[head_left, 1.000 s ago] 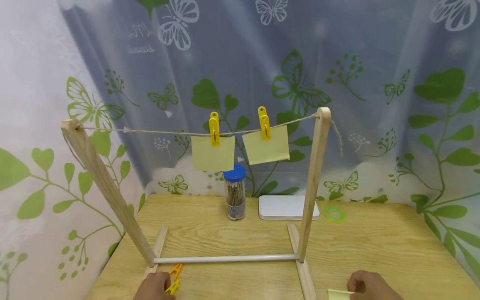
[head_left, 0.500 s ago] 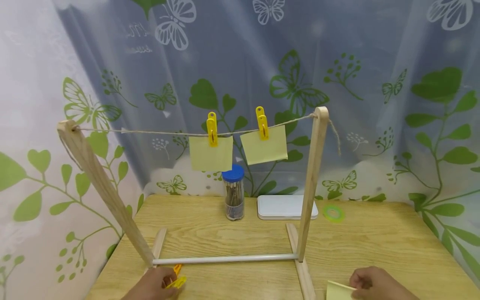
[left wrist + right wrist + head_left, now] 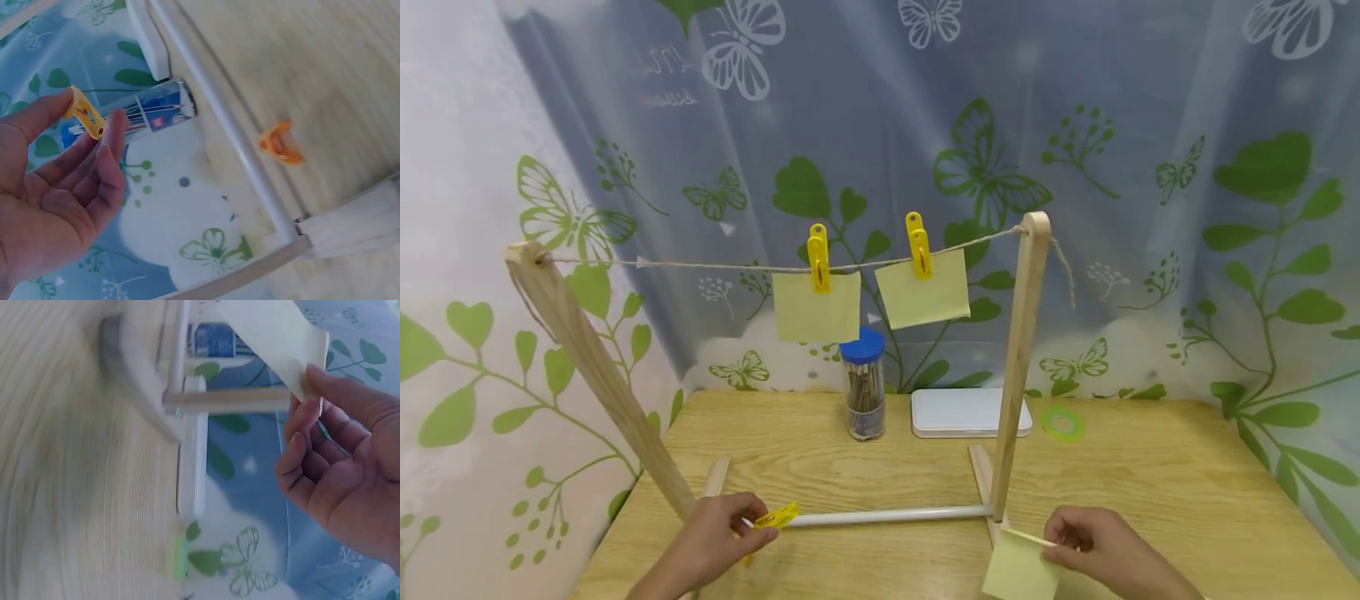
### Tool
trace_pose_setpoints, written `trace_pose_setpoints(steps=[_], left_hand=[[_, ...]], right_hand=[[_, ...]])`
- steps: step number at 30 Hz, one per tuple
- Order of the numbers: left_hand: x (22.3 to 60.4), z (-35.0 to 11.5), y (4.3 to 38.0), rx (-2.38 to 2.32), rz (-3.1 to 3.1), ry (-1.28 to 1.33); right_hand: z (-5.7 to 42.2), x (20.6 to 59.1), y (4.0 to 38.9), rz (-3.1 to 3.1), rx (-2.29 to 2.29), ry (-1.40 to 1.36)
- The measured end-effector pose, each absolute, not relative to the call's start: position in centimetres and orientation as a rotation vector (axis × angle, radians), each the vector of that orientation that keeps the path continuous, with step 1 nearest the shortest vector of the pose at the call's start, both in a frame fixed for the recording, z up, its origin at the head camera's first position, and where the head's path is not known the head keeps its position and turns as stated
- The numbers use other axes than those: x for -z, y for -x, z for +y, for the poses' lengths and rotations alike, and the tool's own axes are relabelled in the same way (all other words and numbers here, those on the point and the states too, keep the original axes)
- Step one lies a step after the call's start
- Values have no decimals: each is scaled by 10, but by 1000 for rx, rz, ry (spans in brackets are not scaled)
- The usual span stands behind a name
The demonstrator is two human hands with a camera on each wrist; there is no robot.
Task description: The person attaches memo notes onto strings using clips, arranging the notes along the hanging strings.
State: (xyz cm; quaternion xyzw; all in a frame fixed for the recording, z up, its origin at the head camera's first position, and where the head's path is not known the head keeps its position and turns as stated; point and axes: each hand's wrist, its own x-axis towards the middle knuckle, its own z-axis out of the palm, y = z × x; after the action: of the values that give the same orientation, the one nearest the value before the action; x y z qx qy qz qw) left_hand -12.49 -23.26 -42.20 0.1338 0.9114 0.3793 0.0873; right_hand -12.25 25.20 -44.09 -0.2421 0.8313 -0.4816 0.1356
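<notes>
My left hand pinches a yellow clothespin between thumb and fingers, raised near the white crossbar. The left wrist view shows the same clothespin at the fingertips. A yellow paper note hangs from my right hand, its top corner pinched by thumb and forefinger; it fills the top of the right wrist view as a pale sheet. Two other notes hang on the string, the left note and right note, each under a yellow clothespin.
A wooden frame with a left post and right post stands on the table. Behind it are a blue-lidded jar, a white case and a green tape roll. An orange clothespin lies near the crossbar.
My left hand has lifted the yellow clothespin off the table and moved right. My right hand has raised the paper note and carried it left toward the right post.
</notes>
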Motion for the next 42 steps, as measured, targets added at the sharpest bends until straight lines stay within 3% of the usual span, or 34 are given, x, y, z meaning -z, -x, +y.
trace_pose_setpoints(steps=[9,20,29,36,42], left_hand=[[389,-233,134,-1134,2868,-501],[320,-232,143,-1259,3157,-425],[279,-227,147,-1646,3162,-693],[252,-217,148,-1985,3118,-722],[227,-210,149,-2227,2888,-1085]], right_hand=[[196,432,136,2418,1652,672],[114,411,162,2262,2051,683],[45,392,180,2001,2352,574],[0,377,188,1883,2456,553],[-24,362,192,1729,2512,501]])
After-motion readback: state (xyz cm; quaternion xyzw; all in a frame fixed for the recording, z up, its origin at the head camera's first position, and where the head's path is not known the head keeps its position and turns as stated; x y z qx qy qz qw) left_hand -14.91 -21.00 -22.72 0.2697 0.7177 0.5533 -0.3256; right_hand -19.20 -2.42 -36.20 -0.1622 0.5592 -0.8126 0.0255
